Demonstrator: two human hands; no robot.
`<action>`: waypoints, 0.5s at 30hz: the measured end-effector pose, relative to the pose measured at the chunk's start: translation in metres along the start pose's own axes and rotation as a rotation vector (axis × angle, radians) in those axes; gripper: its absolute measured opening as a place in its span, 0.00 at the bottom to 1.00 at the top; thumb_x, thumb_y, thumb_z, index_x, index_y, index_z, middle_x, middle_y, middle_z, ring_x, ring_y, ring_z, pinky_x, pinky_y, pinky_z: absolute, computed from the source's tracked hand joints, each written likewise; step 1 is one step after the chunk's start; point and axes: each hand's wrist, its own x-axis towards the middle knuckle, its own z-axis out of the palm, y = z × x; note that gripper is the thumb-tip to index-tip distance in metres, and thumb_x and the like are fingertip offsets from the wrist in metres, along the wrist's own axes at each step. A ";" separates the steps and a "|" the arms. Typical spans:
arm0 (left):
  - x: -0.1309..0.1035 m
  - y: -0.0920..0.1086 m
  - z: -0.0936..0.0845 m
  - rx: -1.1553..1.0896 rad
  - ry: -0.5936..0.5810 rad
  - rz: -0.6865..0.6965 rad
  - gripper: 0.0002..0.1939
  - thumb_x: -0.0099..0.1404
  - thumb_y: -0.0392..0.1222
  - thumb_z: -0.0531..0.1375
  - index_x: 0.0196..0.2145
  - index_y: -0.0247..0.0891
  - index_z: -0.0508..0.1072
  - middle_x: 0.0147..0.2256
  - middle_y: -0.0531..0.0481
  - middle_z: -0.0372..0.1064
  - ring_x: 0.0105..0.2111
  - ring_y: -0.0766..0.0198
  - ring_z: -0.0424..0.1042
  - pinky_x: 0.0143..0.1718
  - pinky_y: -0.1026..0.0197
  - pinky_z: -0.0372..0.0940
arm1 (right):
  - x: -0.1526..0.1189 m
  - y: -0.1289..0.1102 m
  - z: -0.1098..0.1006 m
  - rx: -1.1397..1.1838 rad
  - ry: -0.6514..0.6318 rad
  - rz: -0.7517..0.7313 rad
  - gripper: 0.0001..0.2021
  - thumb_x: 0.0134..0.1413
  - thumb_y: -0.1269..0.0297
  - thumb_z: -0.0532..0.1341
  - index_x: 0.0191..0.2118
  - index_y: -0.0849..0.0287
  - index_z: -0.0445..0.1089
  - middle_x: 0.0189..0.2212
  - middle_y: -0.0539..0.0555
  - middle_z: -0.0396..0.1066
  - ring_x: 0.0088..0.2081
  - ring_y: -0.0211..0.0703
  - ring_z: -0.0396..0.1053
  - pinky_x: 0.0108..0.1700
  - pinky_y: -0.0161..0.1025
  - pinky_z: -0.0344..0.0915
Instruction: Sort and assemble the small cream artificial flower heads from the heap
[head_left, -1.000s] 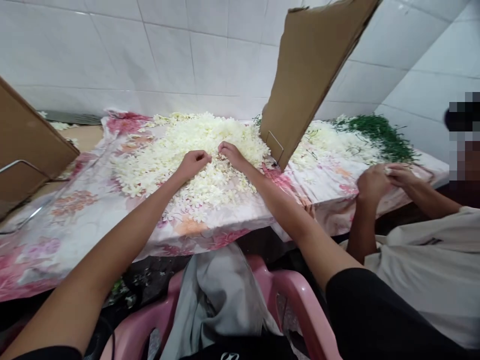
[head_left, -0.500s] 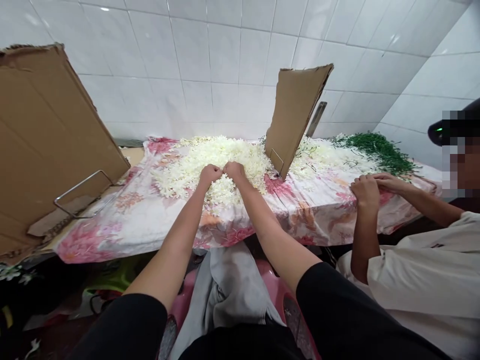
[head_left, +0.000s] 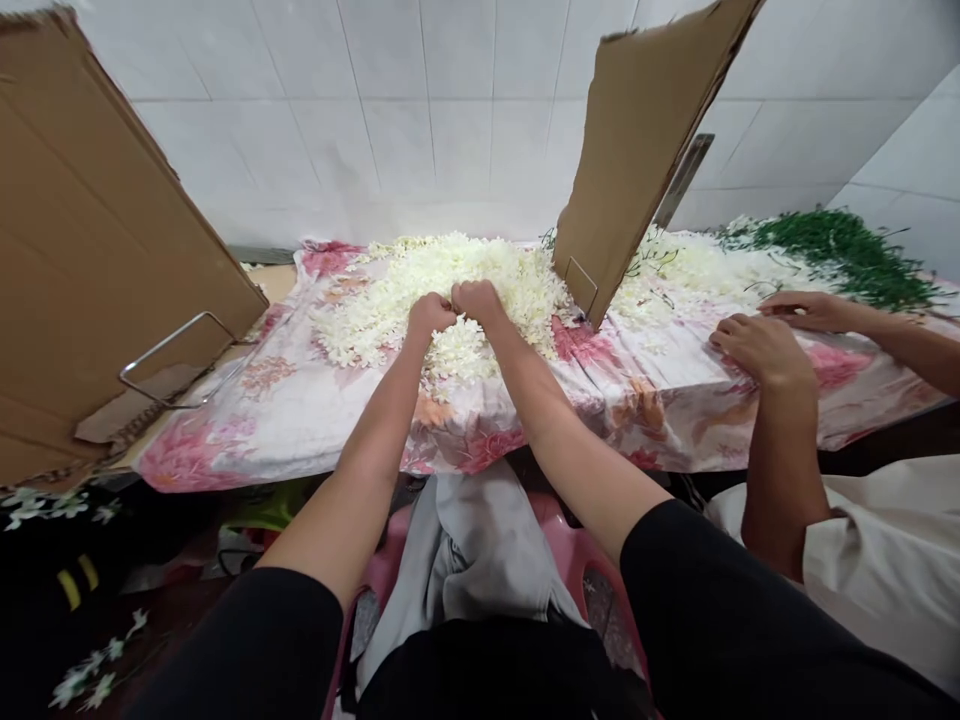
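A wide heap of small white artificial flower heads (head_left: 375,320) lies in front of me on a floral cloth (head_left: 277,440). Over the near part of that heap, my left hand (head_left: 432,314) is closed, its fingertips pinched together. My right hand (head_left: 477,300) is closed too, right beside it, the fingers of both hands almost touching. Whatever sits between the fingertips is too small and too covered to make out. Loose flowers lie around and just below both hands.
Cardboard panels stand on the left (head_left: 97,260) and right (head_left: 637,140), propped by wire bookends. Past the right panel are more white flowers and a pile of green stems (head_left: 840,250). A co-worker's hands (head_left: 765,345) rest over the cloth there. A tiled wall closes the back.
My view has tilted down and shifted slightly left. My hands stay close together over the flowers. The co-worker's two hands have moved apart.
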 end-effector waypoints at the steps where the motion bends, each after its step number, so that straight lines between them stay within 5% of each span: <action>1: 0.003 -0.002 0.002 -0.021 0.013 0.006 0.05 0.48 0.36 0.63 0.18 0.40 0.69 0.18 0.47 0.64 0.30 0.54 0.71 0.31 0.59 0.56 | 0.003 0.003 0.005 0.054 0.043 0.000 0.18 0.66 0.78 0.47 0.48 0.72 0.73 0.42 0.72 0.76 0.47 0.56 0.74 0.51 0.52 0.66; 8: 0.040 -0.024 0.024 -0.462 0.084 0.010 0.14 0.51 0.32 0.66 0.18 0.38 0.63 0.17 0.53 0.50 0.29 0.60 0.67 0.32 0.61 0.59 | 0.027 0.023 0.034 0.512 0.306 -0.099 0.09 0.66 0.73 0.53 0.33 0.60 0.66 0.30 0.56 0.67 0.47 0.54 0.71 0.59 0.60 0.61; 11: 0.054 -0.030 0.022 -0.693 0.029 -0.029 0.11 0.54 0.31 0.65 0.23 0.35 0.64 0.22 0.53 0.53 0.32 0.62 0.68 0.34 0.62 0.63 | 0.030 0.025 0.033 0.383 0.228 -0.098 0.10 0.66 0.74 0.53 0.31 0.57 0.61 0.28 0.54 0.65 0.48 0.52 0.71 0.59 0.56 0.61; 15: 0.060 -0.033 0.015 -0.570 -0.137 -0.192 0.05 0.59 0.30 0.61 0.28 0.29 0.68 0.30 0.50 0.56 0.40 0.59 0.72 0.40 0.60 0.65 | 0.029 0.023 0.026 0.167 0.170 -0.109 0.09 0.66 0.74 0.52 0.34 0.57 0.63 0.30 0.56 0.69 0.46 0.49 0.73 0.60 0.53 0.63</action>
